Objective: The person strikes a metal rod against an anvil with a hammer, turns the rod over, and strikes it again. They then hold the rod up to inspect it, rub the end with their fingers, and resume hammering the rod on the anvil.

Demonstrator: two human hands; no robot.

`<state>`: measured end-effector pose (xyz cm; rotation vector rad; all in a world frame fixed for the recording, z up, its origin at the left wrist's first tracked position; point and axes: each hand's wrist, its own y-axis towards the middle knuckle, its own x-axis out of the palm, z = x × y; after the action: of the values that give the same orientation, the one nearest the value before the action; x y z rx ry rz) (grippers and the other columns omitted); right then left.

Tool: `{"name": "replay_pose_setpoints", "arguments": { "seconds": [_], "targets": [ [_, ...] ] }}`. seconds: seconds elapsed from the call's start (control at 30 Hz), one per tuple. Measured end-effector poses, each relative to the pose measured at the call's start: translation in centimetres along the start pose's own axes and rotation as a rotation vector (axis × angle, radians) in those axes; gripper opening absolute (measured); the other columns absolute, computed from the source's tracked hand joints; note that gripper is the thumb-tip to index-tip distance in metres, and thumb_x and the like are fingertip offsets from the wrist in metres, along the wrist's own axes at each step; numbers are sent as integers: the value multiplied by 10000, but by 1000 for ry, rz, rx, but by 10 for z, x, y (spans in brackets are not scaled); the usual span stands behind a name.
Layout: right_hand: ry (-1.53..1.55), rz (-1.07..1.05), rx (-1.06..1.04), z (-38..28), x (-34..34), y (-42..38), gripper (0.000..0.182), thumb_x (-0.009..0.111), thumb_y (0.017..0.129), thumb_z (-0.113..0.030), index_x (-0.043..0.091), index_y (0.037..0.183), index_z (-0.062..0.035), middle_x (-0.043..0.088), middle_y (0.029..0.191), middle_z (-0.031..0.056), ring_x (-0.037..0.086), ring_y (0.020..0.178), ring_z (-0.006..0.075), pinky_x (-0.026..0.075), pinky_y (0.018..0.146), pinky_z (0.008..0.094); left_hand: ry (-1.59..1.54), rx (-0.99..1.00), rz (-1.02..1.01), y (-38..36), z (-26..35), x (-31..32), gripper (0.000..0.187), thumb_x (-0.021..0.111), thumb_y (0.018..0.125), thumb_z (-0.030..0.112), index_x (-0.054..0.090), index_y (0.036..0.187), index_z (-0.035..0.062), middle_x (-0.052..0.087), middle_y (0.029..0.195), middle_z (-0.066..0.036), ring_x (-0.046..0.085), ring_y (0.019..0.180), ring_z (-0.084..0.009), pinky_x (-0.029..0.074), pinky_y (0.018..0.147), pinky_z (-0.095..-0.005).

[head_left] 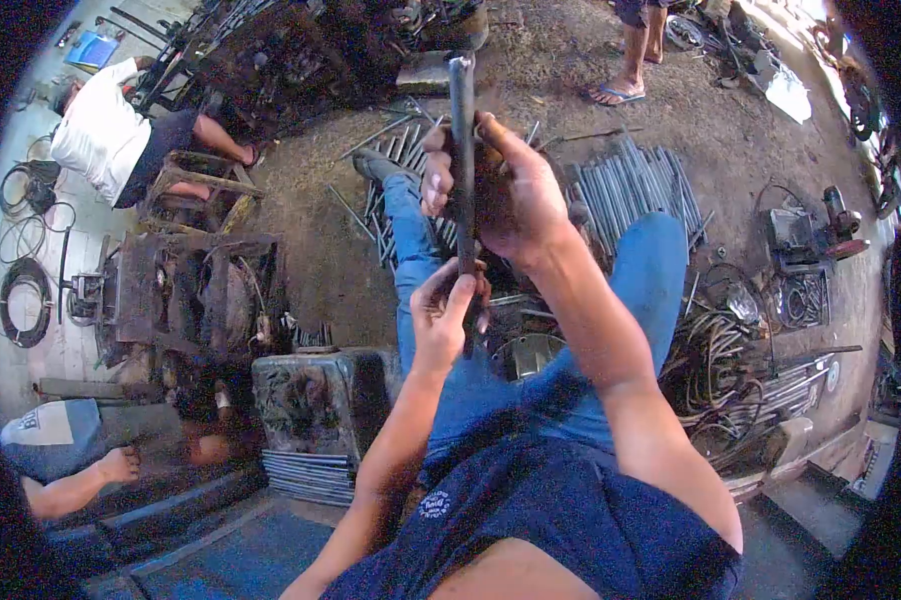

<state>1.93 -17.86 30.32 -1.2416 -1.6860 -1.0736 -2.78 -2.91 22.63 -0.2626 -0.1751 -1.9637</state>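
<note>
A long dark metal rod stands nearly upright in the head view, its bright tip toward the top. My right hand is around the upper part of the rod, with the fingers curled at its left side and the thumb at its right. Lower down, my left hand grips the same rod between thumb and fingers. On the floor beyond my legs lie two piles of grey metal rods, a right pile and a left pile partly hidden by my leg.
At my left stand a worn metal box and stacked rods. Bent bars and a cutting machine lie to the right. One person in a white shirt sits at left; another person's foot is ahead.
</note>
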Motion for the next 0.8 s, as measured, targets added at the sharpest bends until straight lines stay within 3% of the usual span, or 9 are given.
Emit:
{"name": "replay_pose_setpoints", "arguments": {
  "seconds": [0.1, 0.2, 0.4, 0.47, 0.8],
  "targets": [
    [-21, -38, 7, 7, -6, -1, 448, 400, 951, -432, 529, 1035, -12, 525, 738, 67, 519, 699, 199, 436, 711, 317, -109, -40, -43, -5, 0, -8, 221, 548, 918, 169, 583, 1044, -9, 592, 785, -74, 545, 576, -141, 430, 421, -252],
    [73, -112, 28, 9, -15, -2, 423, 425, 952, -409, 546, 1040, -14, 600, 818, 91, 577, 742, 201, 482, 727, 312, -129, -78, -74, -10, 0, -11, 240, 541, 921, 167, 564, 1078, -13, 597, 822, -81, 551, 612, -153, 439, 429, -262],
    [62, -96, 44, 10, -14, -5, 402, 443, 950, -401, 546, 1031, -20, 576, 798, 68, 564, 736, 178, 477, 724, 295, 33, 72, 121, -19, 6, 9, 234, 579, 898, 74, 512, 1100, -24, 592, 823, -46, 560, 651, -106, 471, 561, -235],
    [52, -137, 55, 11, -14, -6, 394, 449, 948, -403, 545, 1013, -26, 572, 803, 64, 561, 736, 176, 473, 717, 291, 207, 186, 134, -21, 0, 7, 212, 630, 851, 18, 532, 1036, -11, 598, 822, -47, 568, 652, -97, 473, 610, -227],
    [12, -124, 23, 6, -8, -12, 401, 460, 938, -414, 543, 1015, -28, 578, 800, 68, 563, 743, 179, 458, 730, 293, 249, 202, 192, -19, 2, 8, 165, 652, 832, 9, 561, 967, -17, 608, 786, -37, 588, 678, -91, 478, 634, -225]
  ]
}}
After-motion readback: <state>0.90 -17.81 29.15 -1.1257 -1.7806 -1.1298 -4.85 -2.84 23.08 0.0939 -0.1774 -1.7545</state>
